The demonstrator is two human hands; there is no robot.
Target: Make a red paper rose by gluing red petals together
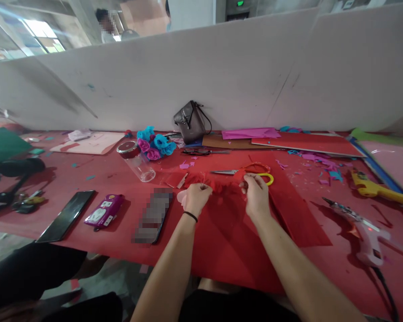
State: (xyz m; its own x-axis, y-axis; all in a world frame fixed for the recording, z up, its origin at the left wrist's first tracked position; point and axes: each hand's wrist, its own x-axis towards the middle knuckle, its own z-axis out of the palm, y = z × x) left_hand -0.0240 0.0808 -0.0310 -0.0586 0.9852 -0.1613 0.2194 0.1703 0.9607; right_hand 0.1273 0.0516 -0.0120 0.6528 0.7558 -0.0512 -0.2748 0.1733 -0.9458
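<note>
My left hand (197,197), a black band on its wrist, is closed in a pinch beside crumpled red paper (217,184). What its fingertips grip is too small to make out. To the right, my right hand (255,193) pinches a small piece of red paper (239,176) between thumb and fingers. Scissors with red and yellow handles (270,180) lie just behind that hand, blades pointing left. Under both hands spreads a larger red sheet (228,250). Close to my left wrist is a pale pink rounded piece (182,197).
At right lie a pink glue gun (371,241) with a lit red light and a yellow one (372,185). At left are phones (67,217), a purple case (105,211) and a clear jar (144,169). Paper flowers (156,144) and a dark bag (190,123) stand by the white partition (201,71).
</note>
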